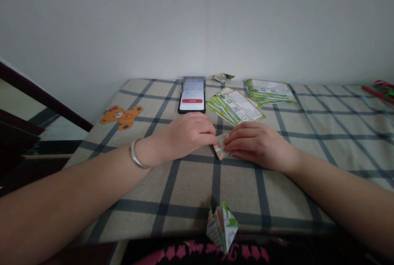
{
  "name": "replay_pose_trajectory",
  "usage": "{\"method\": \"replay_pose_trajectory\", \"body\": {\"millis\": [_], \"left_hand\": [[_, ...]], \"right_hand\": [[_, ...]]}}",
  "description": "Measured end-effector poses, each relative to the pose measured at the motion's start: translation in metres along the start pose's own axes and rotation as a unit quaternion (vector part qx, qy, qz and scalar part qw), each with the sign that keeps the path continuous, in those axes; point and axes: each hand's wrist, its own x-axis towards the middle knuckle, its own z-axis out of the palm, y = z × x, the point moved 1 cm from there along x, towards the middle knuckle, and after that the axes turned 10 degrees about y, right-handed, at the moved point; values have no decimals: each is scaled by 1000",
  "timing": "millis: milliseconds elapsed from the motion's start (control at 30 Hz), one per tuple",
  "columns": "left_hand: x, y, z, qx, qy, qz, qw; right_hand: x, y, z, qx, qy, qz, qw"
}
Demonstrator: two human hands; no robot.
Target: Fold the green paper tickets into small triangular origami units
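Observation:
A small folded piece of printed paper (220,149) lies on the checked tablecloth between my hands. My left hand (192,133), with a silver bangle at the wrist, pinches its left edge with fingertips pressed together. From the other side my right hand (260,144) holds it, fingers closed over its right part and hiding much of it. Just beyond my hands several green-and-white printed cards (238,107) lie fanned out. Near the table's front edge stands a pointed folded-paper piece (223,226) in the same print.
A phone (192,102) with a lit screen stands near the wall behind my left hand. A stack of cards (271,90) and another folded-paper piece (223,77) lie at the back. An orange bear figure (121,117) is at left; a red-and-green item (381,91) lies far right.

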Motion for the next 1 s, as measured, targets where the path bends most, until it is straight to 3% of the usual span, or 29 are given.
{"method": "replay_pose_trajectory", "body": {"millis": [167,300,467,567,867,1000], "left_hand": [[0,6,1,55,-8,-11,998],[3,18,-3,10,-41,-14,999],[3,26,0,-7,-59,-51,997],[2,24,3,4,-40,-67,997],[1,15,1,17,10,-18,1000],[0,13,3,3,21,-57,998]], "right_hand": [[0,-3,3,3,5,30,1000],[-2,-2,6,30,21,75,996],[-3,3,6,18,14,81,996],[-2,6,1,0,4,84,996],[-2,7,-2,-58,17,86,994],[-1,2,-2,-77,27,64,995]]}}
